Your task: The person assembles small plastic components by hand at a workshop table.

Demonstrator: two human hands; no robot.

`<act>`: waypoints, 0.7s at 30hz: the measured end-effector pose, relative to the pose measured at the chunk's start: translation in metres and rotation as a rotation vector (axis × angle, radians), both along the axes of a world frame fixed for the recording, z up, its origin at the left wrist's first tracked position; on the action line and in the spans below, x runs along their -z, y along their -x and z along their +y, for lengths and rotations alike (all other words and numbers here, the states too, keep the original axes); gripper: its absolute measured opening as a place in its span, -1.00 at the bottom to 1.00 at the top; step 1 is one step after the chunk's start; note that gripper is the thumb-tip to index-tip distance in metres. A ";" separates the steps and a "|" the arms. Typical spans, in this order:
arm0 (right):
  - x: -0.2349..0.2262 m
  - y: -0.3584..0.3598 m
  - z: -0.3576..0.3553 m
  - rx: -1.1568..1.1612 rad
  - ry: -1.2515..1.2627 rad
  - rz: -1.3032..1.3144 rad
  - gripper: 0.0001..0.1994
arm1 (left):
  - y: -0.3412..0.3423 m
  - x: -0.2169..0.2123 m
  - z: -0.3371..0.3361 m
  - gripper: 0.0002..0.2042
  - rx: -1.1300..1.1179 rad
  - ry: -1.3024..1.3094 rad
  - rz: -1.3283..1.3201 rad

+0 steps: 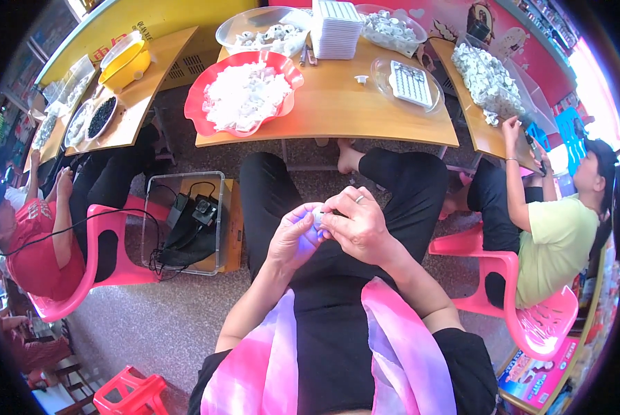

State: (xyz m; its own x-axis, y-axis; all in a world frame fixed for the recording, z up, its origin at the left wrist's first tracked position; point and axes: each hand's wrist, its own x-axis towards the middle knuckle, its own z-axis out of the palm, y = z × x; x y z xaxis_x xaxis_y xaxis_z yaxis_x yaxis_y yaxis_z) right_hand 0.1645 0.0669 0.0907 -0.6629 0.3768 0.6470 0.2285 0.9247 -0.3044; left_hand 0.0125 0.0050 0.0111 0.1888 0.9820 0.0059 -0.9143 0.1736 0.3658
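Above my lap, my left hand (293,236) and my right hand (360,225) meet fingertip to fingertip. Pinched between them is a small whitish piece (317,218), mostly covered by the fingers, so its exact kind cannot be made out. A ring sits on a finger of the right hand. On the wooden table (324,121) ahead stands a red scalloped basin (194,104) heaped with small white parts (246,95). To its right lie a single small white part (361,79) and a white gridded tray (412,83) on a round clear lid.
A stack of white trays (335,38) stands between two clear tubs of white parts. Co-workers sit on pink chairs at left (106,235) and right (493,256). A clear bin (220,228) with cables and a black device is left of my legs; a red stool (130,393) is behind.
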 end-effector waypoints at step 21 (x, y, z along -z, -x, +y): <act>0.022 -0.008 -0.001 -0.091 1.374 0.434 -0.77 | -0.001 -0.021 -0.006 -0.71 -0.093 0.008 0.632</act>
State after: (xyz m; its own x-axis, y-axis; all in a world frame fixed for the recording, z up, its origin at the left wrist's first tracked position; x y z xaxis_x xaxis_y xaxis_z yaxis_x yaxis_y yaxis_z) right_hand 0.1725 0.0661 0.0683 -0.5666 0.8233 -0.0332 -0.1540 -0.1454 -0.9773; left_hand 0.0139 -0.0008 0.0324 0.0674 0.9940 -0.0862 -0.5343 0.1090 0.8383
